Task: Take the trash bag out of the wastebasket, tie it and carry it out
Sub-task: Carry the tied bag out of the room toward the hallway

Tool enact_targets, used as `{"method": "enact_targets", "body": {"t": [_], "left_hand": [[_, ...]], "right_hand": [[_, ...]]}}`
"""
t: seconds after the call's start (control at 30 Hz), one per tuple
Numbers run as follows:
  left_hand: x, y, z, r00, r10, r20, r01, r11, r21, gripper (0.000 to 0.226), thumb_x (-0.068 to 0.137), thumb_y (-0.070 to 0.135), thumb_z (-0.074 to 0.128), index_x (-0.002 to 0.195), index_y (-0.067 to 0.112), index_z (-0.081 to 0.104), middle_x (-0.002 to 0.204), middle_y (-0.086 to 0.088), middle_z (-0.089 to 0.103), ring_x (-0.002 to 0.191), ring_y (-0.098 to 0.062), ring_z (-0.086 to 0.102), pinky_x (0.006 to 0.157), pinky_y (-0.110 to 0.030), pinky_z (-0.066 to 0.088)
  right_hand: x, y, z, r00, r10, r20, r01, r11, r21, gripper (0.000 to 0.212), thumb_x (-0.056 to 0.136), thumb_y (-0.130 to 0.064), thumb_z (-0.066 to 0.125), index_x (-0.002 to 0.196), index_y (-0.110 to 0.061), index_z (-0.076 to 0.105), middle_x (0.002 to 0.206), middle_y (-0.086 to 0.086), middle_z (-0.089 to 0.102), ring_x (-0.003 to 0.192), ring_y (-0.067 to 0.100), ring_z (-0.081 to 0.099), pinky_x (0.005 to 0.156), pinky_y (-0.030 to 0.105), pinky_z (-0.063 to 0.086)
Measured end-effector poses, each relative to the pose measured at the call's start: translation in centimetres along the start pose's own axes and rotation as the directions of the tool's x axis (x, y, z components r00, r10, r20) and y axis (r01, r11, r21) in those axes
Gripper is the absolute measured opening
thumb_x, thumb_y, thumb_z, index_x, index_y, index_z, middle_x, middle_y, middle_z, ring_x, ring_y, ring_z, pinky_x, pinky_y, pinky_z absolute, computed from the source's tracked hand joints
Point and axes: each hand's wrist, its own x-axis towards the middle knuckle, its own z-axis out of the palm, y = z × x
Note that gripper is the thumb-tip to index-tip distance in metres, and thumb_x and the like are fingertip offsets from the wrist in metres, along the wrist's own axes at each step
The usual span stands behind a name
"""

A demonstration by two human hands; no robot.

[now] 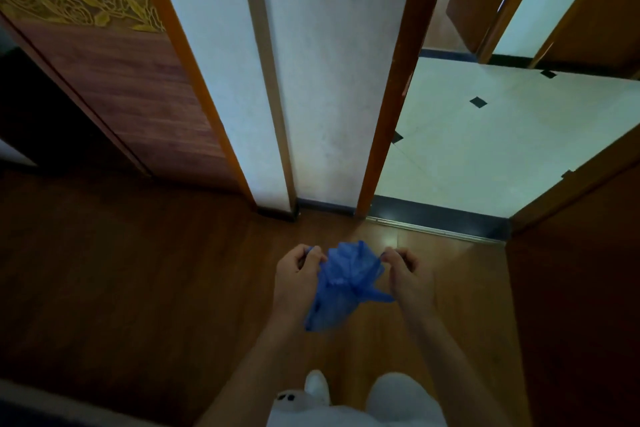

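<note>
A small blue trash bag [341, 282] hangs in the air in front of me, above the wooden floor. Its top is bunched into a ruffle between my two hands. My left hand [298, 276] grips the bag's left edge with curled fingers. My right hand [405, 272] pinches the right edge, and a loose strip of blue plastic trails below it. The bag's lower part hangs down toward my left forearm. No wastebasket is in view.
A doorway with a dark threshold strip [440, 217] opens ahead on the right onto a pale tiled floor [502, 135]. A white wall section [329, 97] stands straight ahead, a carved wooden door [114, 73] on the left, an open door leaf [581, 253] on the right.
</note>
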Motion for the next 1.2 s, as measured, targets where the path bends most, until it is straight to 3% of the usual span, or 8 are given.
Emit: {"method": "enact_targets", "body": {"t": [0.13,0.27,0.37,0.53,0.67,0.87,1.03,1.2], "left_hand": [[5.4,1.5,0.4,1.000,-0.015,-0.010,0.015,1.000,0.018,0.030,0.098,0.018,0.053,0.068,0.019,0.059,0.061,0.001,0.054,0.058,-0.014,0.051,0.056,-0.029,0.042],[11.0,2.9,1.5,0.997,-0.037,-0.066,0.037,0.999,-0.004,0.030,0.096,0.017,0.054,0.066,0.013,0.058,0.055,0.004,0.056,0.053,-0.006,0.052,0.051,-0.019,0.042],[15.4,3.7,2.5,0.994,-0.063,-0.090,0.066,0.997,0.029,0.029,0.096,0.025,0.054,0.069,0.020,0.063,0.058,0.004,0.059,0.056,-0.008,0.054,0.054,-0.026,0.044],[21.9,5.3,4.6,0.979,-0.105,-0.175,0.115,0.992,0.050,0.031,0.095,0.028,0.056,0.066,0.029,0.066,0.056,0.010,0.060,0.055,-0.005,0.054,0.053,-0.023,0.041],[26.2,6.1,6.0,0.955,-0.156,-0.252,0.171,0.984,0.041,0.028,0.093,0.029,0.058,0.067,0.027,0.068,0.056,0.011,0.061,0.053,-0.002,0.054,0.054,-0.022,0.040],[29.8,6.0,6.8,0.931,-0.227,-0.286,0.255,0.965,0.064,0.018,0.097,0.033,0.054,0.094,0.020,0.066,0.078,0.002,0.065,0.068,-0.010,0.062,0.055,-0.018,0.043],[32.2,5.9,6.7,0.926,-0.199,-0.320,0.226,0.973,0.052,0.015,0.097,0.027,0.054,0.092,0.017,0.065,0.079,-0.005,0.066,0.076,-0.022,0.064,0.069,-0.037,0.051],[34.2,4.8,5.6,0.938,-0.150,-0.313,0.185,0.979,0.086,0.014,0.097,0.024,0.056,0.089,0.017,0.065,0.074,0.000,0.065,0.069,-0.015,0.062,0.064,-0.028,0.046]], "right_hand": [[4.3,-1.5,2.3,1.000,-0.027,-0.013,0.028,1.000,0.012,0.021,0.096,-0.017,0.061,0.077,-0.016,0.067,0.053,-0.013,0.061,0.047,-0.004,0.055,0.043,0.010,0.041],[10.1,-3.2,3.6,0.999,-0.032,0.010,0.032,0.999,-0.005,0.020,0.097,-0.014,0.059,0.078,-0.011,0.067,0.050,-0.012,0.058,0.046,-0.003,0.052,0.044,0.012,0.041],[14.8,-4.2,4.3,0.998,-0.048,0.034,0.049,0.998,-0.025,0.021,0.097,-0.016,0.059,0.080,-0.010,0.068,0.052,-0.011,0.059,0.047,-0.002,0.052,0.045,0.013,0.041],[22.3,-6.4,5.8,0.990,-0.055,0.127,0.061,0.997,-0.044,0.024,0.098,-0.015,0.059,0.076,-0.011,0.067,0.055,-0.009,0.061,0.049,-0.002,0.055,0.046,0.010,0.042],[26.7,-8.2,7.0,0.971,-0.058,0.232,0.084,0.991,-0.107,0.022,0.097,-0.012,0.059,0.079,-0.002,0.067,0.067,0.008,0.061,0.056,-0.002,0.056,0.052,0.010,0.045],[30.7,-9.1,8.4,0.954,-0.029,0.300,0.081,0.983,-0.162,0.027,0.098,-0.015,0.058,0.077,0.002,0.064,0.072,0.027,0.056,0.059,0.012,0.051,0.055,0.023,0.042],[33.2,-8.4,9.9,0.961,-0.028,0.275,0.084,0.977,-0.195,0.026,0.098,-0.019,0.059,0.076,-0.005,0.064,0.071,0.022,0.058,0.062,0.030,0.056,0.059,0.038,0.046],[34.7,-7.1,10.9,0.984,-0.075,0.162,0.121,0.948,-0.294,0.023,0.097,-0.025,0.059,0.074,-0.023,0.061,0.067,0.006,0.062,0.060,0.011,0.057,0.052,0.017,0.044]]}}
